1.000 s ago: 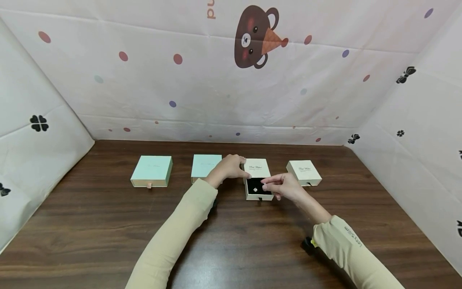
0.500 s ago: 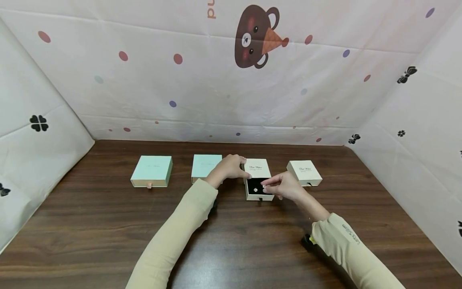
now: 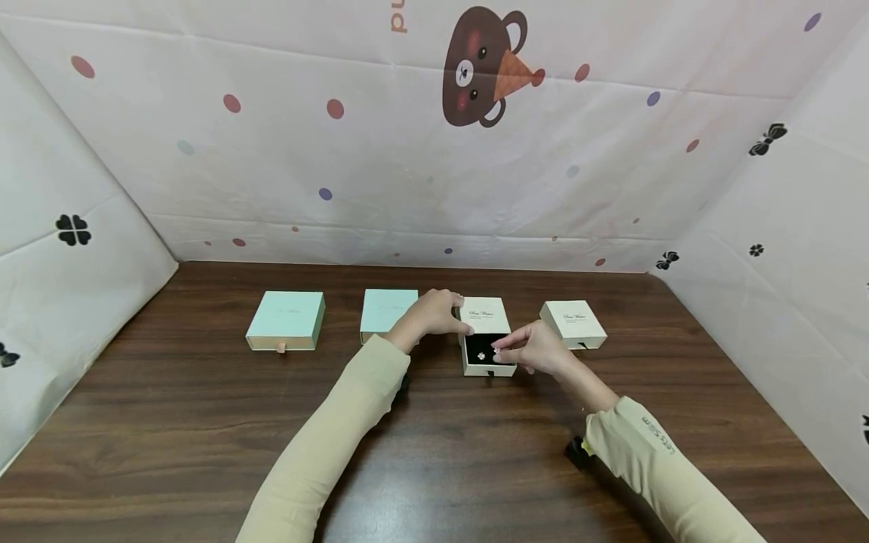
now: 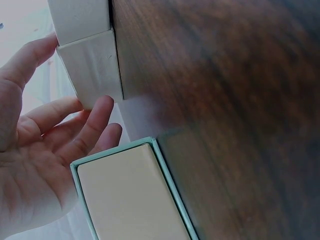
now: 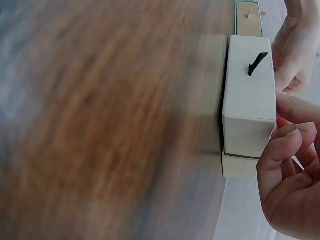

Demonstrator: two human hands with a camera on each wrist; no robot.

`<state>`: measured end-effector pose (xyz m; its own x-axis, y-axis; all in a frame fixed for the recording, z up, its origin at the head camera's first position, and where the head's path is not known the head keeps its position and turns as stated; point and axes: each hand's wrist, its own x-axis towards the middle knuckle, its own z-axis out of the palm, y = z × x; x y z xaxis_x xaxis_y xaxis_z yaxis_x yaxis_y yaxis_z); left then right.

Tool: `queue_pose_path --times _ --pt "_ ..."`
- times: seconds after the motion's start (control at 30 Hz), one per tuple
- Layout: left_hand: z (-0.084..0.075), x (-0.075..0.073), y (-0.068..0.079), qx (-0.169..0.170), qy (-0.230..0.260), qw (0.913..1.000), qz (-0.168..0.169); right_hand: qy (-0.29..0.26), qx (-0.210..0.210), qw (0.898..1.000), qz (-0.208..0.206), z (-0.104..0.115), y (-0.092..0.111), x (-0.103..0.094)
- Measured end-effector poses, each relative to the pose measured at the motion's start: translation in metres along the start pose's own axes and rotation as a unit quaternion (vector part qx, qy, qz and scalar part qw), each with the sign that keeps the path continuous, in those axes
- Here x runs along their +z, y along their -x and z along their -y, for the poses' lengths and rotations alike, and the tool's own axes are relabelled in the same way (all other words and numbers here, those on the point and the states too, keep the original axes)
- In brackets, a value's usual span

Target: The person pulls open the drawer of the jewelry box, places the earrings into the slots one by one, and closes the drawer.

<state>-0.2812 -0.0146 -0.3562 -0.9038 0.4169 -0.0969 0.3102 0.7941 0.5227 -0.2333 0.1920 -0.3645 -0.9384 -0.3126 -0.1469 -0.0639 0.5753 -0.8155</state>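
Observation:
A white jewelry box (image 3: 483, 309) stands with its drawer (image 3: 490, 370) pulled out toward the front, showing a black lining. One small sparkling earring (image 3: 481, 356) sits on the left of this lining. My right hand (image 3: 538, 349) pinches another small shiny earring (image 3: 496, 350) between thumb and fingers at the drawer's right side; the fingertips largely cover it. With thumb and fingers my left hand (image 3: 433, 313) holds the box by its left side, also seen in the left wrist view on the white box side (image 4: 92, 67). A black pull tab (image 5: 257, 64) sticks out from the drawer front.
Left of the hands are two mint-green boxes, one at far left (image 3: 285, 317) and one partly behind the left wrist (image 3: 387, 305). Another white box (image 3: 573, 323) stands right, behind the right hand. White printed cloth (image 3: 271, 166) borders the brown table (image 3: 204, 422).
My right hand stays at the drawer with only a slight shift of fingers and forearm. The left hand and the boxes keep their places; the view tilts a little.

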Motion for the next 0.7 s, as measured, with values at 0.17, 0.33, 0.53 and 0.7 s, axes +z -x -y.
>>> queue_pose_path --times 0.17,0.33,0.53,0.7 --pt "0.0008 0.0003 -0.0008 0.004 -0.004 1.0 -0.001 0.042 -0.006 0.999 -0.003 0.0017 -0.0002 0.0004" --pt "0.0008 0.0 -0.0008 0.004 -0.004 1.0 0.001 0.07 -0.01 0.998 -0.001 0.003 -0.0018 0.0011" --pt "0.0004 -0.0008 -0.0002 0.004 -0.001 1.0 0.006 0.088 -0.008 0.996 0.001 0.0052 -0.0028 0.0018" --pt "0.0002 -0.0012 0.0003 0.004 0.001 1.0 0.007 0.105 -0.004 0.994 0.004 0.0067 -0.0026 0.0014"
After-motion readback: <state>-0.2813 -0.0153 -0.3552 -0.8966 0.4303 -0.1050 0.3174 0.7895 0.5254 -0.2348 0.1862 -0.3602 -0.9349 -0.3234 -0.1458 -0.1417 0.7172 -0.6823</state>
